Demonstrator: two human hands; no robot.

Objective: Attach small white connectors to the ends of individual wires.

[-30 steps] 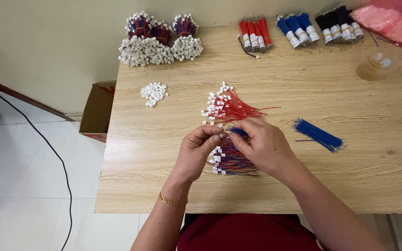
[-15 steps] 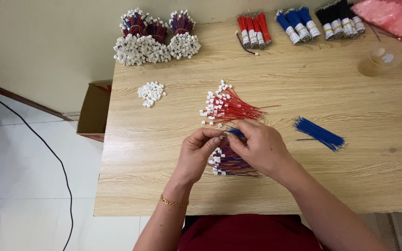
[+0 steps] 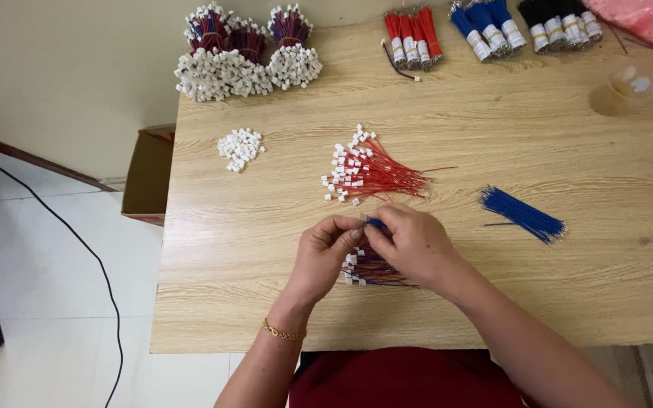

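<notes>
While both hands meet over the wooden table (image 3: 493,136), the left hand (image 3: 325,257) and right hand (image 3: 411,245) are pinched together on a blue wire (image 3: 376,223), fingertips closed on it right where it seems to meet a small white connector; the joint itself is too tiny to make out.

Progress, as far as I can judge: just under the grip sits a pile of finished red-and-blue wires with connectors (image 3: 372,268), and well beyond it, at the far edge, bigger finished bundles (image 3: 239,57). What's left looks like plenty: the fan of red wires with connectors (image 3: 372,174) just past the grip, the loose blue wires (image 3: 523,215) off to the right of it, and the spare white connectors (image 3: 240,147) up and to the left.

Compared with a second ago, hardly anything changed: same pinch, same piles, the view just drifted slightly.
</notes>
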